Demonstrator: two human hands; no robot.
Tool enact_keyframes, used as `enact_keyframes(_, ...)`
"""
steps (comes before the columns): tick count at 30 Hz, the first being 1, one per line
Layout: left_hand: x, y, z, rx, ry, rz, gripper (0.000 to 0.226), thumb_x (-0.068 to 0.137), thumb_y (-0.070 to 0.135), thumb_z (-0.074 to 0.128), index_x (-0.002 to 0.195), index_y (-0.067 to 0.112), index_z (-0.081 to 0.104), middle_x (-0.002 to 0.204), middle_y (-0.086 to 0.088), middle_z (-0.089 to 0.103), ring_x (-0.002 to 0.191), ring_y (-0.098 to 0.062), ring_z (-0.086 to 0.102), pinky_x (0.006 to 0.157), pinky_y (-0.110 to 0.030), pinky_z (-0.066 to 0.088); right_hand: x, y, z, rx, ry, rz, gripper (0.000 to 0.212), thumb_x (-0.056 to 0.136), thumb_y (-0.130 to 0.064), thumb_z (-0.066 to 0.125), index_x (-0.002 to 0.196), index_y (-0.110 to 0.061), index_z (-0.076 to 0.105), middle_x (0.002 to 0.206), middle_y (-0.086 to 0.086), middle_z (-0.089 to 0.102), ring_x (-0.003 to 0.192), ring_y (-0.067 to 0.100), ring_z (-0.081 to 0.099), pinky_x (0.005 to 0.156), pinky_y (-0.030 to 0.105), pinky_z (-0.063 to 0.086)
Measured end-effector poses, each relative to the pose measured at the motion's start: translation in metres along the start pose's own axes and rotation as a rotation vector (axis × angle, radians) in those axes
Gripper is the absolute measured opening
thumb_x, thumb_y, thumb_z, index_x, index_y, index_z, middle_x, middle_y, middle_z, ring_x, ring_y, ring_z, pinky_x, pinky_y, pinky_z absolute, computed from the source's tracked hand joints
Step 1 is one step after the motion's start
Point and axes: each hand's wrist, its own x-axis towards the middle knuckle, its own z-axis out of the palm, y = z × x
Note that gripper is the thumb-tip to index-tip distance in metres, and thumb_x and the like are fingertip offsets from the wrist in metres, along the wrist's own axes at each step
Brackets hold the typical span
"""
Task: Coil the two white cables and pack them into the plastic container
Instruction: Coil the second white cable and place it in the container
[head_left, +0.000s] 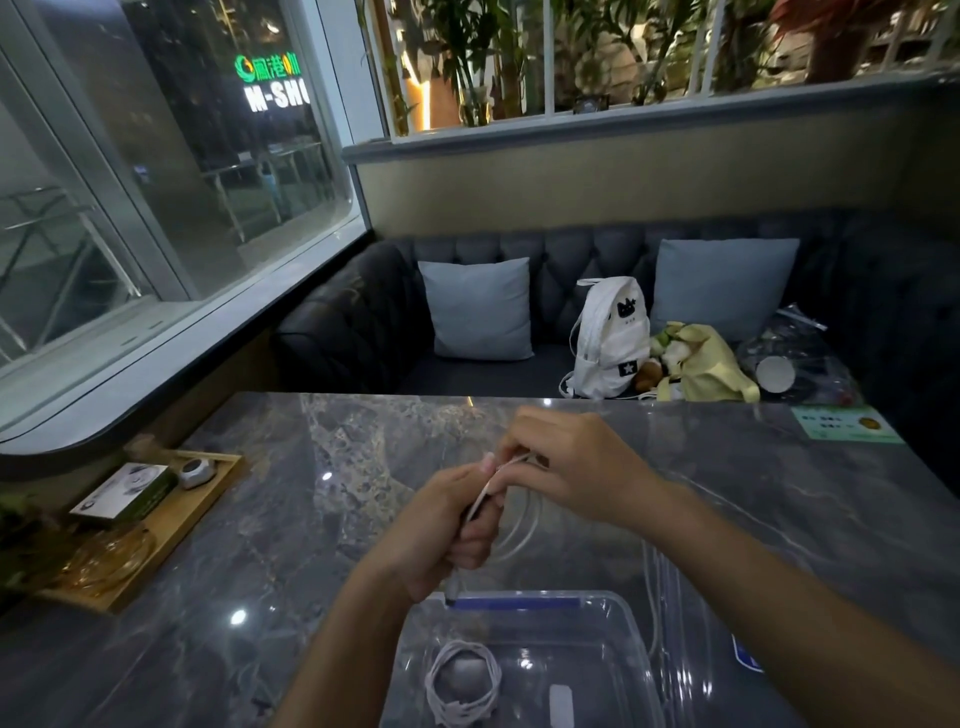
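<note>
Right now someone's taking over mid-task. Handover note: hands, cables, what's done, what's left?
Left hand: grips the loops of the second white cable, above the table.
Right hand: pinches the same cable at the top of the loops.
The cable's loose tail trails down by the right side of the plastic container.
Done: first cable is coiled and lies in the container.
Left: finish coiling the second cable, then place it in the container.

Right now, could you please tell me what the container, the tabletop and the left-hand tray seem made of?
Container: clear glossy plastic; the coiled white cable shows through. Tabletop: polished grey marble or imitation, veined, mirroring lights. Tray: probably pale matte wood, judging by colour.
</note>
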Motion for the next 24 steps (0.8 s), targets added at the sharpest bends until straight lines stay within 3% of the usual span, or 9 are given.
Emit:
enact_keyframes(6,-0.004,-0.005,-0.016,-0.254,-0.128,-0.065,0.038,0.09,0.036,0.04,0.062,0.016,0.056,0.034,0.009,0.033,0.027,-0.001,0.023,0.033,-0.011,0.014,0.001,0.018,-0.003,0.113,0.034,0.113,0.014,0.076,-0.015,0.072,0.078,-0.002,0.066,0.074,0.008,0.061,0.062,0.011,0.049,0.061,0.02,0.04)
enact_keyframes(8,-0.005,-0.006,-0.019,-0.277,-0.177,-0.066,0.035,0.089,0.038,0.048,0.063,0.016,0.056,0.035,0.01,0.034,0.027,-0.001,0.022,0.032,-0.012,0.015,0.0,0.024,-0.001,0.131,0.063,0.14,0.013,0.076,-0.017,0.071,0.078,-0.004,0.067,0.073,0.005,0.061,0.063,0.008,0.05,0.062,0.021,0.041)
enact_keyframes(11,-0.008,-0.005,-0.024,-0.352,-0.215,-0.037,0.032,0.076,0.039,0.071,0.063,0.015,0.055,0.037,0.009,0.029,0.03,-0.006,0.016,0.033,-0.014,0.015,-0.002,0.034,0.003,0.219,0.117,0.213,0.008,0.076,-0.014,0.071,0.077,-0.006,0.068,0.071,-0.004,0.058,0.064,-0.002,0.049,0.063,0.01,0.037)
enact_keyframes(14,-0.012,-0.001,-0.028,-0.434,-0.234,0.015,0.031,0.073,0.036,0.076,0.062,0.015,0.056,0.041,0.005,0.02,0.032,-0.008,0.015,0.032,-0.016,0.016,-0.006,0.044,0.008,0.322,0.155,0.319,0.008,0.073,-0.007,0.074,0.08,-0.008,0.069,0.068,-0.008,0.057,0.059,-0.005,0.05,0.059,0.006,0.037)
enact_keyframes(17,-0.017,0.003,-0.032,-0.566,-0.312,0.086,0.026,0.085,0.029,0.064,0.068,0.012,0.057,0.042,0.004,0.02,0.032,-0.008,0.016,0.033,-0.018,0.02,-0.011,0.05,0.01,0.494,0.164,0.443,0.026,0.072,-0.003,0.074,0.087,-0.023,0.069,0.067,-0.005,0.058,0.05,-0.002,0.046,0.051,0.007,0.039)
enact_keyframes(19,-0.019,0.007,-0.036,-0.743,-0.432,0.155,0.03,0.097,0.023,0.041,0.079,0.004,0.055,0.043,0.004,0.016,0.035,-0.007,0.015,0.037,-0.019,0.019,-0.014,0.053,0.01,0.566,0.205,0.503,0.032,0.074,-0.001,0.071,0.087,-0.03,0.069,0.065,-0.011,0.065,0.051,-0.003,0.05,0.049,0.009,0.043)
enact_keyframes(22,-0.02,0.015,-0.041,-0.912,-0.495,0.252,0.04,0.101,0.022,0.021,0.088,0.001,0.051,0.047,0.004,0.015,0.039,-0.008,0.014,0.041,-0.02,0.012,-0.016,0.054,0.011,0.568,0.282,0.496,0.033,0.079,0.003,0.065,0.101,-0.02,0.066,0.066,-0.024,0.068,0.06,-0.012,0.057,0.056,0.003,0.042)
enact_keyframes(24,-0.018,0.017,-0.044,-0.944,-0.497,0.284,0.042,0.101,0.024,0.019,0.089,0.0,0.051,0.048,0.005,0.015,0.04,-0.007,0.014,0.043,-0.02,0.011,-0.016,0.053,0.014,0.423,0.316,0.424,0.037,0.08,0.006,0.062,0.11,-0.015,0.06,0.071,-0.015,0.066,0.069,-0.009,0.057,0.064,0.003,0.042)
